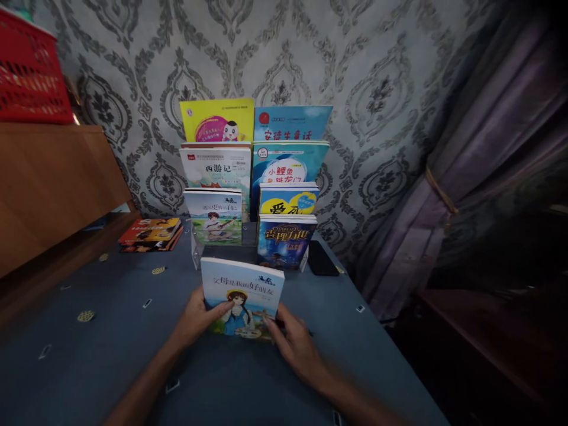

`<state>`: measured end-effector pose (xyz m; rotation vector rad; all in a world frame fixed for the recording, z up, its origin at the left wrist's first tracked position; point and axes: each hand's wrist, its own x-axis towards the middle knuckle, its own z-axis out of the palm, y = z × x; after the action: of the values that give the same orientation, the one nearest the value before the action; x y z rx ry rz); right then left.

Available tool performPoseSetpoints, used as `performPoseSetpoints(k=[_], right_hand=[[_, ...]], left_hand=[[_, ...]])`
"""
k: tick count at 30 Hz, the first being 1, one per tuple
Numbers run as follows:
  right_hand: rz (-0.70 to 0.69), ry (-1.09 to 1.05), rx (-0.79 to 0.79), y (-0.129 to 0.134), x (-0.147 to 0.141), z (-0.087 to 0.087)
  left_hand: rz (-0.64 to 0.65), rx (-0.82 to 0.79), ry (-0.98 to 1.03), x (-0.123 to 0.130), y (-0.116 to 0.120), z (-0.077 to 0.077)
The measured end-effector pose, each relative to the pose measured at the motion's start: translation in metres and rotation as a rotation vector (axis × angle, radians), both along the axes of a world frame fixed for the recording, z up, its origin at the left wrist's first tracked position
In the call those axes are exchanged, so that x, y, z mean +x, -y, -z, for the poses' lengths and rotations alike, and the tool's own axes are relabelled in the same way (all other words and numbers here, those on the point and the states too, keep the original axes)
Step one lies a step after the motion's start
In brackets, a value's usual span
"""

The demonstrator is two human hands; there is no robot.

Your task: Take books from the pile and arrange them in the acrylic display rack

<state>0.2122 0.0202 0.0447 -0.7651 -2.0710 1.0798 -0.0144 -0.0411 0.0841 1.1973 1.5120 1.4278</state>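
Note:
A paperback book (242, 284) with a girl in a yellow hat on its cover is held upright between both hands. My left hand (199, 316) grips its left edge, thumb across the front cover. On the opposite edge, my right hand (295, 340) is closed with the thumb on the lower right of the cover. Just behind stands a tiered clear book rack (195, 251) filled with books in two columns. Its front row has a book with a guitar player (217, 219) at left and a dark blue book (284, 242) at right.
A stack of orange books (151, 234) lies on the table (110, 355) to the left. A black flat object (322, 258) rests right of the rack. A red basket (33, 71) sits on a wooden cabinet (53, 189). A purple curtain (412, 207) hangs at right.

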Motion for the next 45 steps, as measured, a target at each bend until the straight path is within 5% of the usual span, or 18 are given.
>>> performPoseSetpoints(k=[15, 22, 35, 45], right_hand=[[0.023, -0.071, 0.188, -0.061, -0.051, -0.006], [0.109, -0.119, 0.263, -0.077, -0.084, -0.012], [0.179, -0.249, 0.424, -0.095, -0.116, -0.073], [0.175, -0.429, 0.503, -0.105, -0.132, -0.11]], left_hand=[[-0.093, 0.084, -0.508, -0.047, -0.033, -0.012], [-0.179, 0.012, -0.754, -0.072, -0.052, -0.032], [-0.421, 0.162, -0.945, -0.08, -0.058, -0.097], [-0.627, 0.25, -0.896, -0.073, -0.061, -0.11]])
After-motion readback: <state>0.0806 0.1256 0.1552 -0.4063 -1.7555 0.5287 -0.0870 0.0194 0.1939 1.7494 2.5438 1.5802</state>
